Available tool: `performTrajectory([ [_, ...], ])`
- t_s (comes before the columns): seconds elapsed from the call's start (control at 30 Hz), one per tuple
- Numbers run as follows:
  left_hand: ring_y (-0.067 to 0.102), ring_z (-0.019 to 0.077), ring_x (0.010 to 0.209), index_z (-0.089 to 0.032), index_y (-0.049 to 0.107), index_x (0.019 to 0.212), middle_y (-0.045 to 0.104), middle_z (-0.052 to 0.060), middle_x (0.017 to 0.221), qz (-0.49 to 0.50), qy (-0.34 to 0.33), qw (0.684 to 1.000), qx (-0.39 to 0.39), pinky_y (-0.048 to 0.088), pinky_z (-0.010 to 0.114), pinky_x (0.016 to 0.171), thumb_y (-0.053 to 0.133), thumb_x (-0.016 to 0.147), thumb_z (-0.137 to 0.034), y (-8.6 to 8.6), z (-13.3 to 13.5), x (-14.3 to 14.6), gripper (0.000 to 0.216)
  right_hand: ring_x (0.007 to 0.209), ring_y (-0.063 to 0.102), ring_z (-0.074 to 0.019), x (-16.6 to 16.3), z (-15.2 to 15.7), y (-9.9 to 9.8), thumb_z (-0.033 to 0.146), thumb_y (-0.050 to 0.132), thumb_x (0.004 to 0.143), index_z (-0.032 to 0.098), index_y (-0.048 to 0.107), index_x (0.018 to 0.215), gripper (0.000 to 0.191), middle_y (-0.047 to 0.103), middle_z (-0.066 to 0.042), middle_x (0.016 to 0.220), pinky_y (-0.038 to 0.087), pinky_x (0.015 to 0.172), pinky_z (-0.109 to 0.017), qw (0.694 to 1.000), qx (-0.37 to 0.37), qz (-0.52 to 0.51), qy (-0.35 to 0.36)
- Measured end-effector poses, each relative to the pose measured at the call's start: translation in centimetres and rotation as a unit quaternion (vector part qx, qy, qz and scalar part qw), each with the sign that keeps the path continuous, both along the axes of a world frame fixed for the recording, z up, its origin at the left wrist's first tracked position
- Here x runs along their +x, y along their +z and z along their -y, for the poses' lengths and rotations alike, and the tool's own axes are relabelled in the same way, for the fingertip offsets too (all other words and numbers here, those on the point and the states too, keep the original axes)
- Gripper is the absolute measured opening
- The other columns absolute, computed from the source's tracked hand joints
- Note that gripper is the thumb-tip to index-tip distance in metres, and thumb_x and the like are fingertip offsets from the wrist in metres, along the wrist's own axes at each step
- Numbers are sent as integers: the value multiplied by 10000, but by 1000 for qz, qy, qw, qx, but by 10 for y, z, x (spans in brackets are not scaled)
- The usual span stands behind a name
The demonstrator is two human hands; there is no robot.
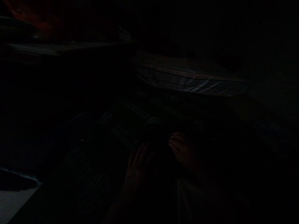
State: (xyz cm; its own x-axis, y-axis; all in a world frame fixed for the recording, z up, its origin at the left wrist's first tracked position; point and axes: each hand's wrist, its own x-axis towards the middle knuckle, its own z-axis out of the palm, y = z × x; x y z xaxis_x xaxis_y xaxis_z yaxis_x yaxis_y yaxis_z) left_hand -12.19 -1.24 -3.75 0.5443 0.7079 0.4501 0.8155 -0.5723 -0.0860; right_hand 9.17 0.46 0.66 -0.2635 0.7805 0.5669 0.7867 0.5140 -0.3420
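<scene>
The picture is very dark. A dark green sheet [130,124] printed with pale globe marks and lines of lettering spreads beneath both hands. My left hand [137,163] lies palm down, its fingers stretched forward at the near edge of a blackish item [158,132] with tiny light specks. What that item is cannot be made out. To the right, my right hand [183,147] has its fingers bent and pressed together beside the same item. Whatever lies under or between those fingertips is lost in shadow.
Behind the sheet lies a thick mattress-like pad [196,82] with a shiny, dark-piped side. At the upper left is a pale ledge [58,47] with a reddish thing [35,20] above it. A light patch [14,202] shows at the lower left.
</scene>
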Motion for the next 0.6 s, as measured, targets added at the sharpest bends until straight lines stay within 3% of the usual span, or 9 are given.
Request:
performTrajectory([
  [0.17,483,360,1192,-168,541,1259,470,174,1356,-1,-11,1000,25,427,510,866,520,829,-433,-2,-1,-2,506,861,592,-167,15,-37,4,143,505,851,193,673,783,188,665,-56,867,486,794,-307,998,-59,24,-25],
  [0.37,455,348,1227,-203,495,1306,427,149,1398,-16,-2,1000,1,409,515,893,526,827,-459,-9,0,-5,544,932,576,-158,20,-81,13,165,475,878,197,691,868,219,654,-59,981,430,834,-263,972,-172,137,-82],
  [0.6,461,335,1218,-206,495,1306,442,141,1389,-24,-4,1000,15,412,486,885,535,829,-461,-3,2,-5,543,934,578,-171,18,-121,3,172,510,856,202,703,921,206,656,-66,992,416,809,-263,958,-204,179,-88],
])
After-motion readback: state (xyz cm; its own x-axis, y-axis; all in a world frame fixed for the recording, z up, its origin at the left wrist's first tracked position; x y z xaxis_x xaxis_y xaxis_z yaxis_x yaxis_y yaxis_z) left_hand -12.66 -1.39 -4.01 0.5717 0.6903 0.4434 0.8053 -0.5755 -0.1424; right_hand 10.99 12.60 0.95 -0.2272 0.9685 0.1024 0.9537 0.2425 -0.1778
